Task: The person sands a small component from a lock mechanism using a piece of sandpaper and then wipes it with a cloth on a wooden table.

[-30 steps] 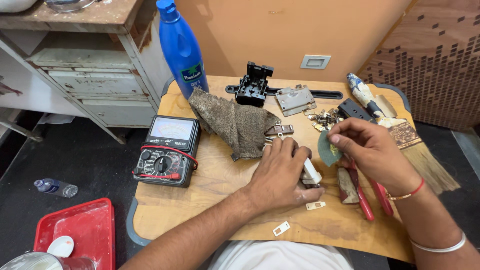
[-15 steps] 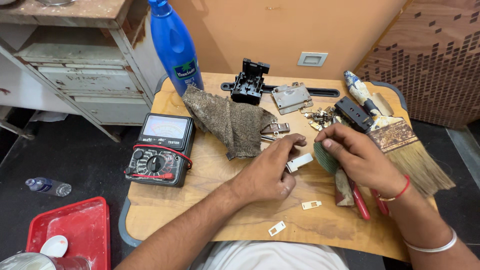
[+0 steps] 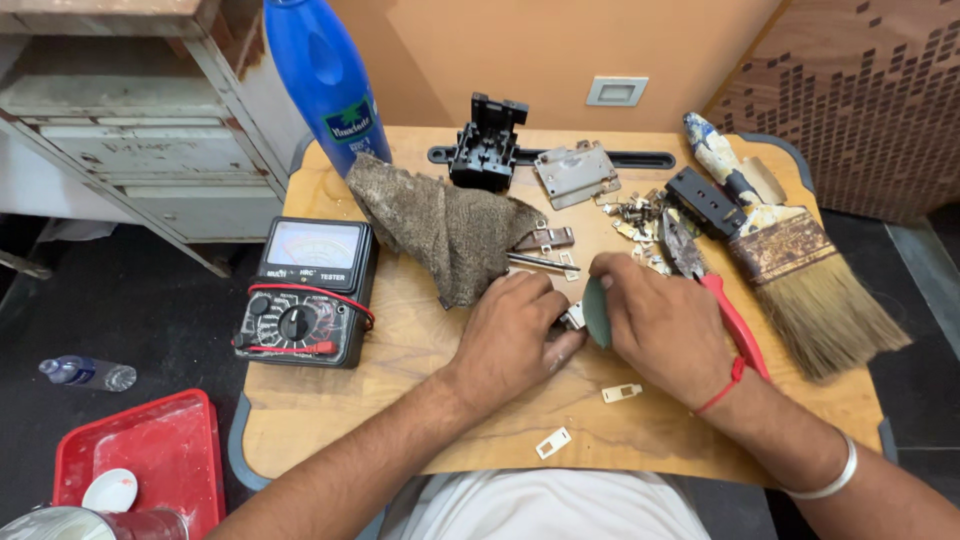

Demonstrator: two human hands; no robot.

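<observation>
Near the front edge of the wooden bench (image 3: 330, 440) lie two small white plastic clips (image 3: 553, 442). Just beyond, the left hand (image 3: 510, 335) pinches a small metal part (image 3: 573, 317) steady against the board, seemingly so the right hand (image 3: 660, 325) can rub it with its gripped green abrasive pad (image 3: 596, 312). Farther back sit one multimeter (image 3: 308, 292), one rag (image 3: 440, 225), one paintbrush (image 3: 790, 260).

**Lots of textures on this desk**

The desk (image 3: 420, 420) looks like smooth, matt wood with visible grain. The cloth (image 3: 440, 225) is coarse, rough brownish fabric. The bottle (image 3: 320, 80) is glossy blue plastic. The paintbrush (image 3: 800, 270) has stiff bristles and a paint-crusted handle. The meter (image 3: 305, 295) is matt black plastic. The small plate (image 3: 575, 172) looks like dull grey metal.
</observation>
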